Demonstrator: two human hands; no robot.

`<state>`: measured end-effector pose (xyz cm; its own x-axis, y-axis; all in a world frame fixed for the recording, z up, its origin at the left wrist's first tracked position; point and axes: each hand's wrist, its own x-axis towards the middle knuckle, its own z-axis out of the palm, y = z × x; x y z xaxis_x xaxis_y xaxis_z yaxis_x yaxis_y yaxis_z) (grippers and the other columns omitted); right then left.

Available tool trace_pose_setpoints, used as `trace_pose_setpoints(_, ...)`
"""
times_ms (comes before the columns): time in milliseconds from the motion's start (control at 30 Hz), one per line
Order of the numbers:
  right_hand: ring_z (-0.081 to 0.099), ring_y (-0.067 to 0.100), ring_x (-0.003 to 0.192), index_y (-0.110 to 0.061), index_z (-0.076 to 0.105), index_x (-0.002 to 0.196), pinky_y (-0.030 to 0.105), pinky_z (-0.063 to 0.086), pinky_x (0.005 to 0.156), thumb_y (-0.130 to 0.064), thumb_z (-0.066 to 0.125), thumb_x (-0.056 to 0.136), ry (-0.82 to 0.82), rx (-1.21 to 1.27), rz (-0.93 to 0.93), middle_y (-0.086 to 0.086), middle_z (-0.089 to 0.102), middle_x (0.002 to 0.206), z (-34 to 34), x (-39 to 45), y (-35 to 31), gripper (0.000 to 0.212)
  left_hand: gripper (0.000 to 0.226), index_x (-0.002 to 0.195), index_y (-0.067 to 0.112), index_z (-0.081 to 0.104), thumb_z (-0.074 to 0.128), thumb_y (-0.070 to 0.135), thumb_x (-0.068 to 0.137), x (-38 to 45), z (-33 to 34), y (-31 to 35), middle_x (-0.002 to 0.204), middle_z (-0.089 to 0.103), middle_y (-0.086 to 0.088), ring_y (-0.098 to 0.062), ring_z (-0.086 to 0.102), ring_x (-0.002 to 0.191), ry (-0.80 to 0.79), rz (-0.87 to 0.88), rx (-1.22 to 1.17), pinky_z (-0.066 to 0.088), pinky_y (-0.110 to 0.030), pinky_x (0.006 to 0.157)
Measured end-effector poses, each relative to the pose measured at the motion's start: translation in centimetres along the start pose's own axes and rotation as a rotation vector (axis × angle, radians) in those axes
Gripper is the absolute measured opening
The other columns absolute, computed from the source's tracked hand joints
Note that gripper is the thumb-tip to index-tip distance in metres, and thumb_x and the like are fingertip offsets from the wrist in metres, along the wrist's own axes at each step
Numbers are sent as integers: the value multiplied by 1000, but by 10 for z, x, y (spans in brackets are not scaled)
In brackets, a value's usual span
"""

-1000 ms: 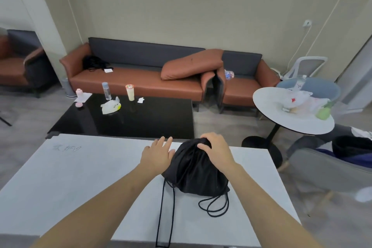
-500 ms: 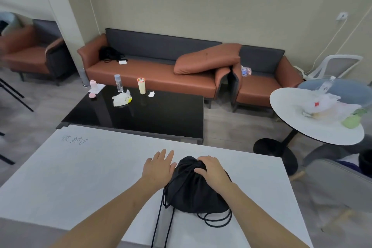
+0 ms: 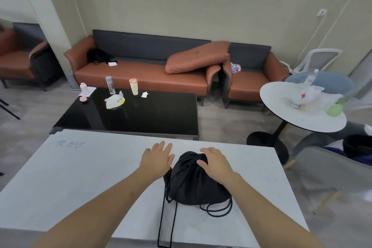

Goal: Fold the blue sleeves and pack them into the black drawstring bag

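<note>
The black drawstring bag (image 3: 193, 183) lies bulging on the white table (image 3: 80, 177), its mouth cinched shut at the far end. Black cords (image 3: 167, 225) trail from it toward the near table edge, and more loop at its right. My left hand (image 3: 158, 159) lies flat beside the bag's left side, fingers spread, touching it at the thumb side. My right hand (image 3: 216, 162) rests on top of the bag near the cinched mouth, fingers curled onto the fabric. No blue sleeves show; what is inside the bag is hidden.
A black coffee table (image 3: 141, 115) with bottles, a cup and a wrapper stands beyond the white table. An orange-brown sofa (image 3: 141, 74) lines the wall. A round white table (image 3: 281, 110) with bags and a grey chair (image 3: 332, 167) stand to the right.
The camera view has tilted and shifted, so the room sits differently in frame. Both hands stay at the bag; the right hand has slid slightly down over its top.
</note>
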<state>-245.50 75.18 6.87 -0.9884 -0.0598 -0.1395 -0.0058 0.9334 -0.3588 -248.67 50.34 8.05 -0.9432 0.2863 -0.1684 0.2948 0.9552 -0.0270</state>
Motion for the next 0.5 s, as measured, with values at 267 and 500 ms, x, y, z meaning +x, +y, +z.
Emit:
trace_pose_setpoints(267,44,25,138,-21,49,149,42,42,112,-44,51,105,86,-28,47,3,52,149,-31,-32,-34,49,55,159,27,25,23,48,108,-22,-22,4,166,29,-4,-26,35,148,52,52,-63,39,-44,111)
trace_pose_setpoints(500,45,26,137,-24,49,149,44,45,106,-41,43,107,106,-86,53,2,51,149,-44,-111,-64,45,55,157,26,29,25,48,107,-99,-42,1,161,38,0,-23,43,142,131,55,-83,41,-44,108)
